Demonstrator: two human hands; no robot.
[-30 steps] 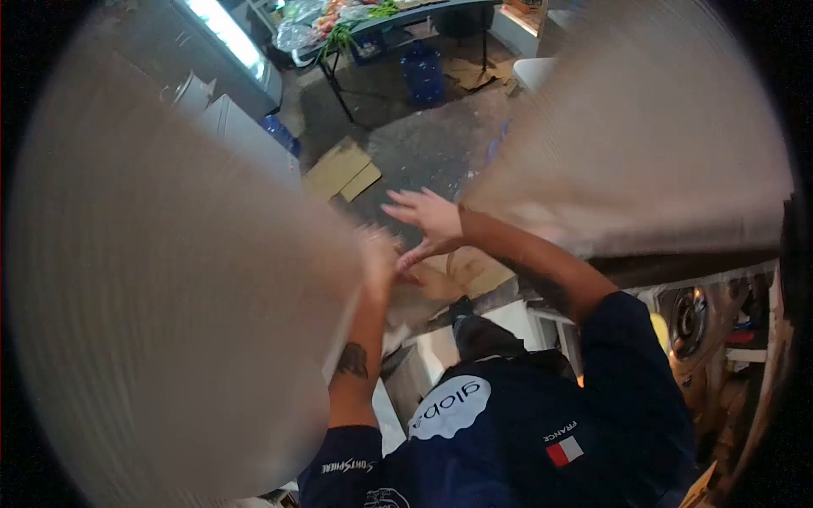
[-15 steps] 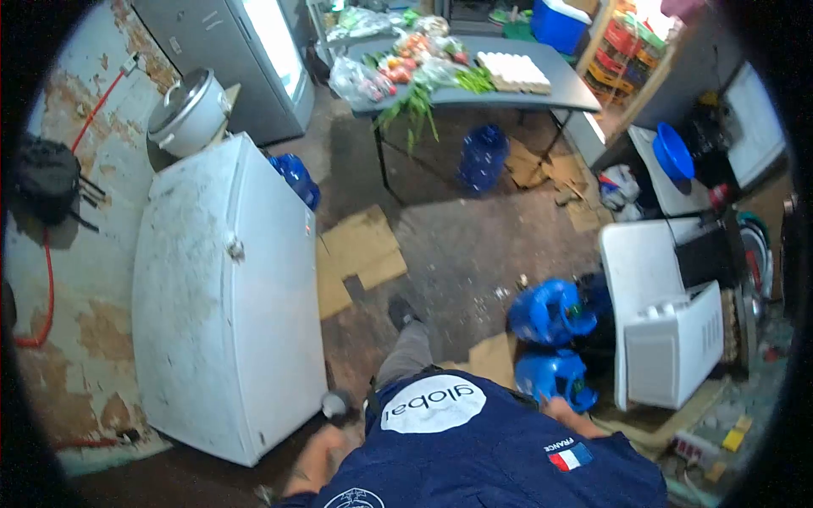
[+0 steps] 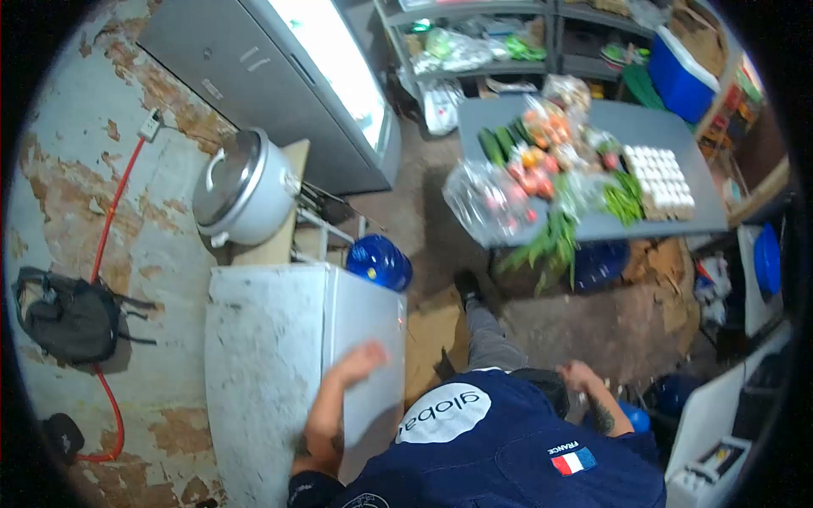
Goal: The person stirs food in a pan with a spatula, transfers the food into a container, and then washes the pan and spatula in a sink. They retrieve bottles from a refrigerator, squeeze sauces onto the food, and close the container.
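My left hand (image 3: pixel 364 360) is raised in front of the white fridge (image 3: pixel 360 317), level with its front side. Motion smears its fingers, and I see nothing held in it. My right hand (image 3: pixel 578 375) is low beside my waist, close to a dark bag or pouch (image 3: pixel 544 388). Its fingers are too small and blurred to read. Farther ahead, a grey table (image 3: pixel 500 110) carries a clear plastic bag (image 3: pixel 483 203), cucumbers (image 3: pixel 491 146), tomatoes (image 3: pixel 535 179), leafy greens (image 3: pixel 555 245) and a tray of white eggs (image 3: pixel 659 179).
A large lidded pot (image 3: pixel 246 190) stands on a board behind the fridge. A tall grey refrigerator (image 3: pixel 279 93) with a lit front is beyond it. Blue water jugs (image 3: pixel 378 262) and flattened cardboard (image 3: pixel 434 334) lie on the floor. A backpack (image 3: pixel 72 313) hangs on the left wall.
I have moved forward, and my view has turned left. The table, pot and tall refrigerator are nearer. My left hand has risen from beside the fridge's lower corner to its front.
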